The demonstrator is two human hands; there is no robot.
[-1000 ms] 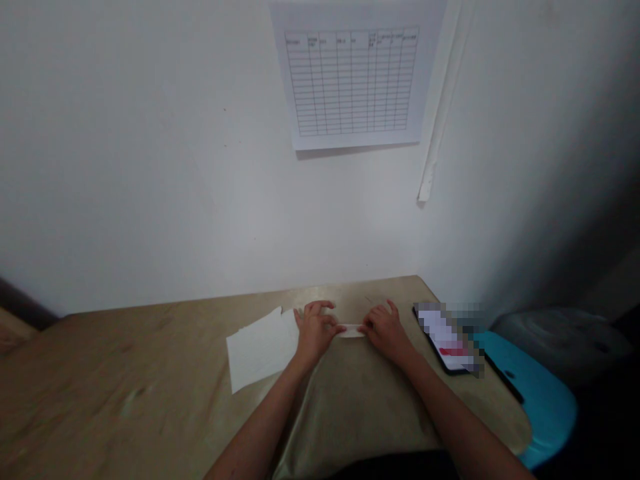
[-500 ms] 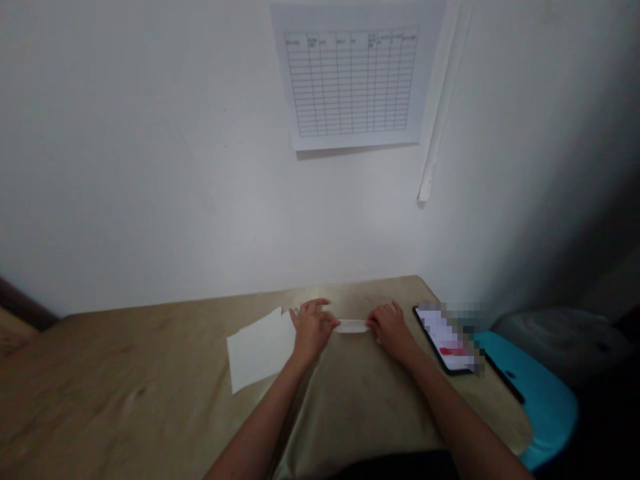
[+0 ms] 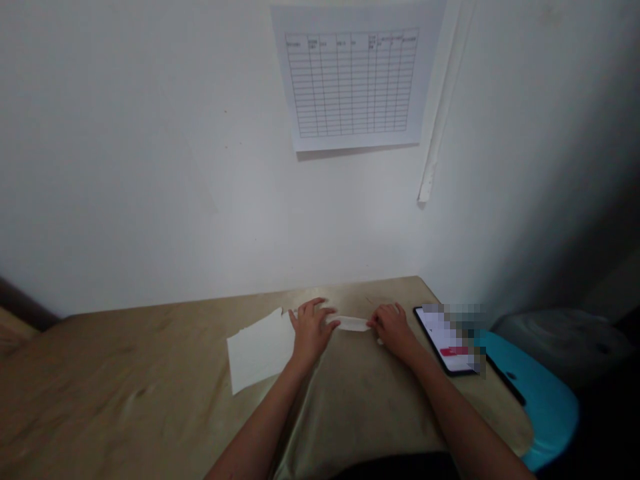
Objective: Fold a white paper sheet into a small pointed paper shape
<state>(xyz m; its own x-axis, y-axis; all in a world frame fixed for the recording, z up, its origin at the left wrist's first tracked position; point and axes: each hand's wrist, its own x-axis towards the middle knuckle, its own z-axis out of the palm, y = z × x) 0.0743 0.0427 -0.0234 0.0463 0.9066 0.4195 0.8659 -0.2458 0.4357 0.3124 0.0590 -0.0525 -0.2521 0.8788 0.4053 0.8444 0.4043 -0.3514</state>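
A narrow folded strip of white paper [image 3: 353, 324] spans the gap between my two hands, low over the table. My left hand [image 3: 313, 328] has the strip's left end between thumb and forefinger, its other fingers spread. At the right end, my right hand [image 3: 394, 328] pinches the strip with fingers curled in. Left of my left hand lies a larger white sheet of paper [image 3: 261, 353] with an uneven upper edge, partly covered by that hand. A small pale scrap [image 3: 380, 341] shows beneath my right hand.
The table has a brown cover [image 3: 165, 373] and meets a white wall. To the right lies a phone [image 3: 445, 340] with its screen lit, beside a turquoise stool or chair [image 3: 545, 393]. A printed chart [image 3: 355, 87] hangs on the wall.
My left thumb and forefinger have parted slightly at the strip's left end, and the strip tilts a little down to the right. My right hand stays nearly in place.
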